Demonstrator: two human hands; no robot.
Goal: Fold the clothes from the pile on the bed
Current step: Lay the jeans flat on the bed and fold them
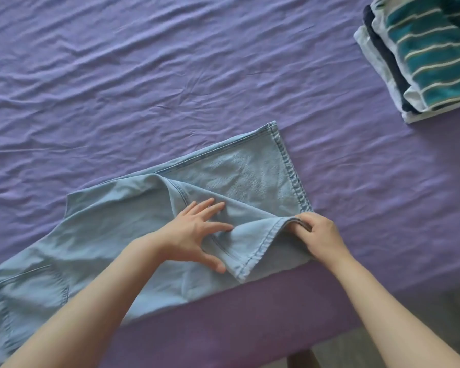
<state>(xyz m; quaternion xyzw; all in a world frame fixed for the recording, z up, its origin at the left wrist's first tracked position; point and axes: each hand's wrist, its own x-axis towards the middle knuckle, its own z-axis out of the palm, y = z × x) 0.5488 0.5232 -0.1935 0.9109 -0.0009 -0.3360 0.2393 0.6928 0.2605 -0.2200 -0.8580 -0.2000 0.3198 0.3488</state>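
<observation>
Pressing my left hand point(197, 229) flat, fingers spread, anchoring pale jeans point(104, 235) on bed point(170, 75); my right hand point(312, 233) pinching leg hem, aligning layers. Folded stack point(422, 57) lying well apart.

Home bedroom — purple-sheeted bed point(170, 75)

Jeans point(112, 235), light blue, lay flat along near edge of bed point(170, 75) with purple sheet. Left hand point(194, 235) pressed flat on denim, fingers spread. Right hand point(316, 235) pinched hem corner of one leg, which was folded over. Stack point(422, 62) of folded clothes sat at far right, striped teal item on top
</observation>
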